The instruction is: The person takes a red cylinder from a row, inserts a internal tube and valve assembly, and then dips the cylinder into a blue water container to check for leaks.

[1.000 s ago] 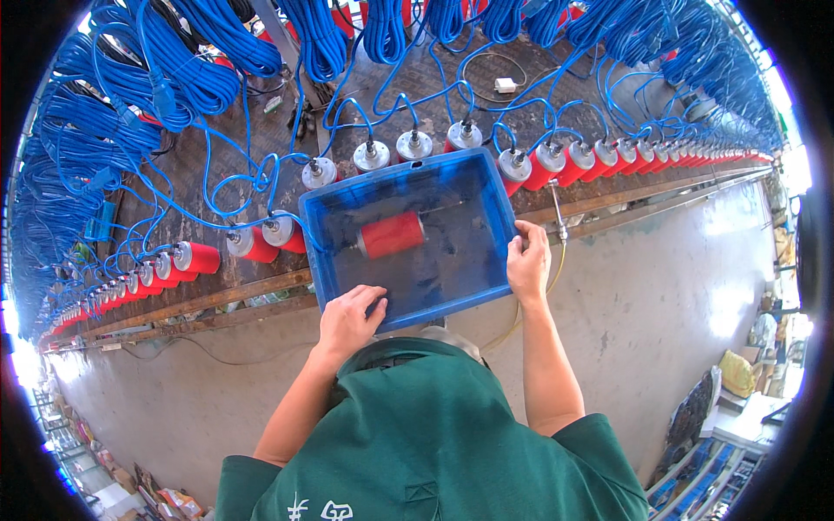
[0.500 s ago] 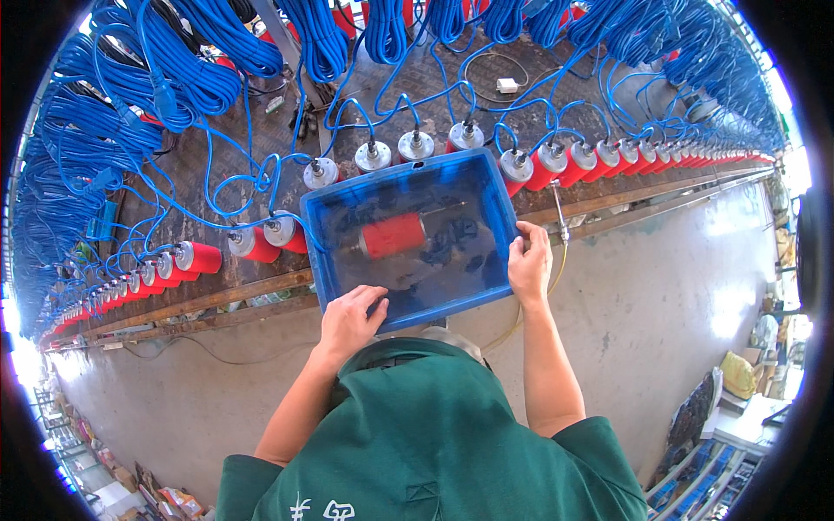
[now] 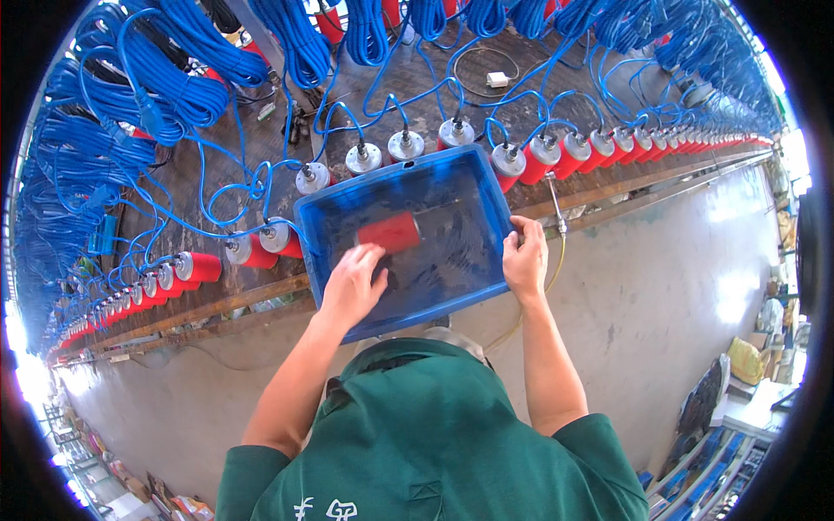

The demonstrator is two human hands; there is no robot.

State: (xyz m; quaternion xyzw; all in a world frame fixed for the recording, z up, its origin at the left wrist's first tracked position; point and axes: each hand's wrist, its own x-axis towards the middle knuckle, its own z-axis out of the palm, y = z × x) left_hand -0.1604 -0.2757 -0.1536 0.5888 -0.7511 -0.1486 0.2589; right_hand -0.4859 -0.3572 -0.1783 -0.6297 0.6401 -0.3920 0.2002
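A blue plastic tub with water in it rests in front of me at the bench's edge. Inside lies a red cylinder, with a thin rod stretching away to its right. My left hand reaches over the near left rim, thumb apart from the fingers. Its fingertips are at the cylinder's near left end; whether they touch it I cannot tell. On the tub's right rim, my right hand is closed with its fingers curled over the edge.
Red cylinders with metal caps line the bench edge on both sides, joined to blue cables. Coiled blue cables hang at the back. A metal rod fitting with a yellow hose hangs right of the tub. Behind it lies a white plug.
My left hand has moved from the tub's near rim forward to the red cylinder. The water surface looks rippled now. My right hand stays on the right rim.
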